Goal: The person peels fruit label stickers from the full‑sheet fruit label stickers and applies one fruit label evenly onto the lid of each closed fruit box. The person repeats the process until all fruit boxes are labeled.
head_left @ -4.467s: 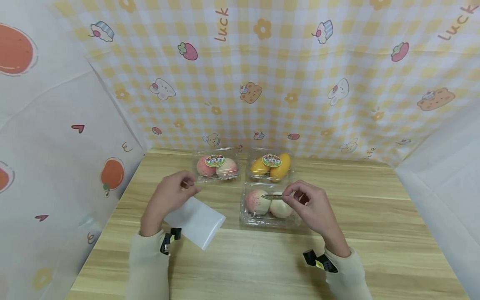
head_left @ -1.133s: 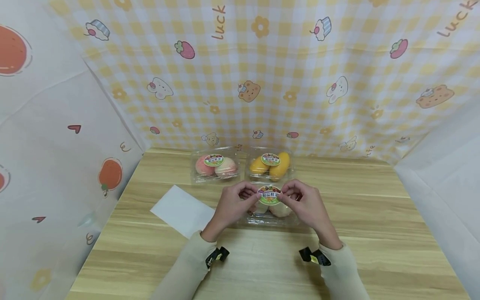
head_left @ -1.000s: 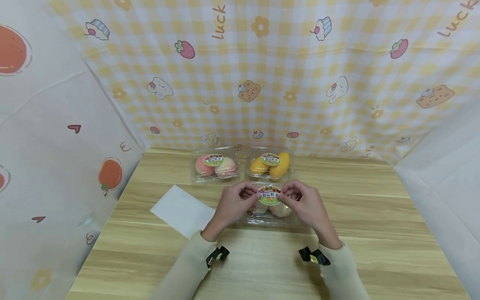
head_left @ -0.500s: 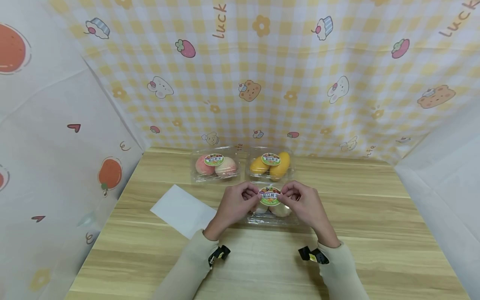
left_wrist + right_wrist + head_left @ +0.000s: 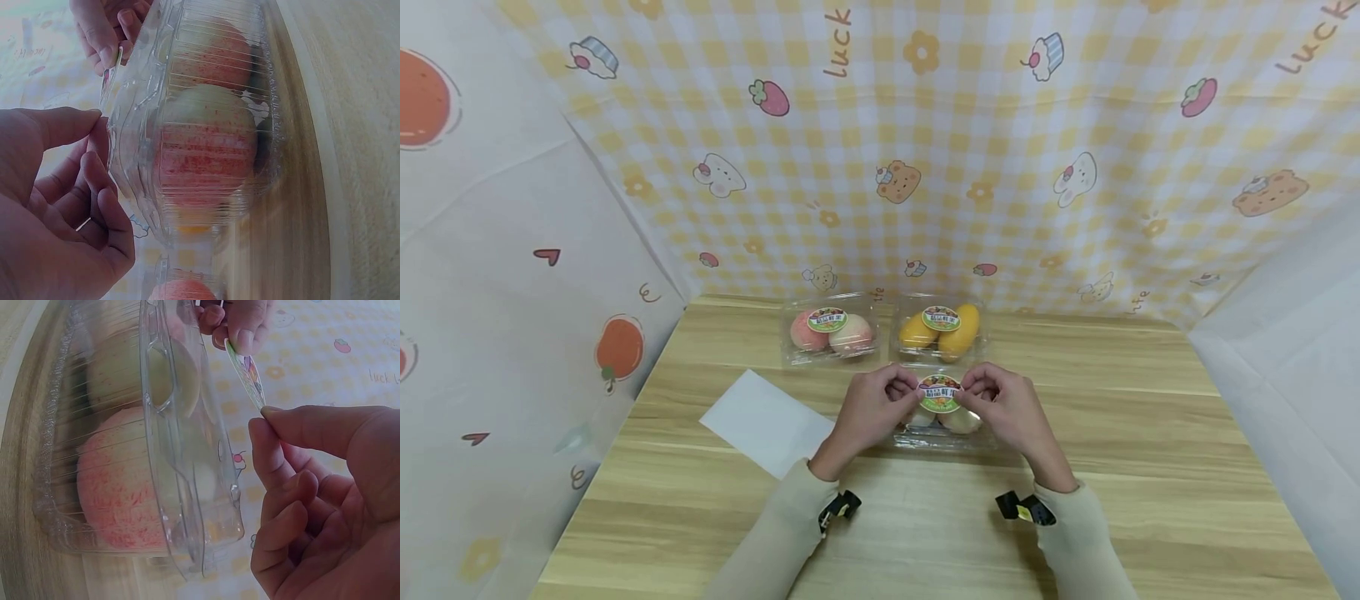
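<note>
An oval fruit sticker (image 5: pixel 939 393) with coloured print is stretched between my two hands. My left hand (image 5: pixel 871 408) pinches its left edge between thumb and forefinger, and my right hand (image 5: pixel 1009 407) pinches the right edge. Directly beneath lies a clear plastic clamshell box (image 5: pixel 940 442) with two pink-and-white peaches (image 5: pixel 206 144) inside. In the right wrist view the sticker (image 5: pixel 247 375) is held just above the lid, close to it and tilted. Part of the box is hidden by my hands in the head view.
Behind stand two more clear boxes with stickers on their lids, one with two peaches (image 5: pixel 852 335), one with two yellow mangoes (image 5: pixel 959 333). A white sheet (image 5: pixel 767 423) lies left on the wooden table (image 5: pixel 1120 433). A checked cloth (image 5: pixel 985 125) hangs behind.
My left hand has come from above the white sheet to the sticker, which now faces up between both hands. The sheet has shifted left. Over the last second the hands have hardly moved.
</note>
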A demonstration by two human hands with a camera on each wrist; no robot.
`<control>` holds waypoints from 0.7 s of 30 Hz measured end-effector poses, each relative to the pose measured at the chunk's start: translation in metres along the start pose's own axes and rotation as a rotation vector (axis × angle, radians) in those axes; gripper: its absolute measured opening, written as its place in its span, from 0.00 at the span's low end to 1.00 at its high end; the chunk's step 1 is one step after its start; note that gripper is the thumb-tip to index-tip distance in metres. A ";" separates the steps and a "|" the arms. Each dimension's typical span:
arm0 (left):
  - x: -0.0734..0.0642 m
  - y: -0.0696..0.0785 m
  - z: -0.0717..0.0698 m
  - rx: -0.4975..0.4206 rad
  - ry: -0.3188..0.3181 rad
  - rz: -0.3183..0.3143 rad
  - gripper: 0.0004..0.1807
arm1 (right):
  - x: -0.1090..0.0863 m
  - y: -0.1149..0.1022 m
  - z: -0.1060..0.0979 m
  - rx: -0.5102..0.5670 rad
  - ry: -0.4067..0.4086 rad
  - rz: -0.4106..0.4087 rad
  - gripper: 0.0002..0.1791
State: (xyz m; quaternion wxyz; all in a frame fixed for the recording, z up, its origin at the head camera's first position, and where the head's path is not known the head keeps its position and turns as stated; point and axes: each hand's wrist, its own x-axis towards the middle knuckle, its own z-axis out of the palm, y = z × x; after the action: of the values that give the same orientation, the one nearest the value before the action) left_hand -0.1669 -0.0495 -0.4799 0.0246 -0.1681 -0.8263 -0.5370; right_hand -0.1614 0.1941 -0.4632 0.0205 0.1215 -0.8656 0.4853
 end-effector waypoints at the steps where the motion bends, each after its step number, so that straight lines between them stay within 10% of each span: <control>1: 0.000 0.000 0.000 0.007 0.002 0.000 0.02 | 0.000 0.000 0.000 -0.001 0.000 -0.003 0.06; 21: 0.000 -0.003 0.003 0.073 0.012 0.007 0.03 | 0.002 0.004 0.003 -0.002 -0.020 0.019 0.07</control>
State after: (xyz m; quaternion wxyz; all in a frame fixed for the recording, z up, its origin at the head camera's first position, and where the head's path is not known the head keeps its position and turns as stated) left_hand -0.1673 -0.0477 -0.4841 0.0375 -0.1666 -0.8445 -0.5076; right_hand -0.1638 0.1935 -0.4677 0.0072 0.1181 -0.8674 0.4834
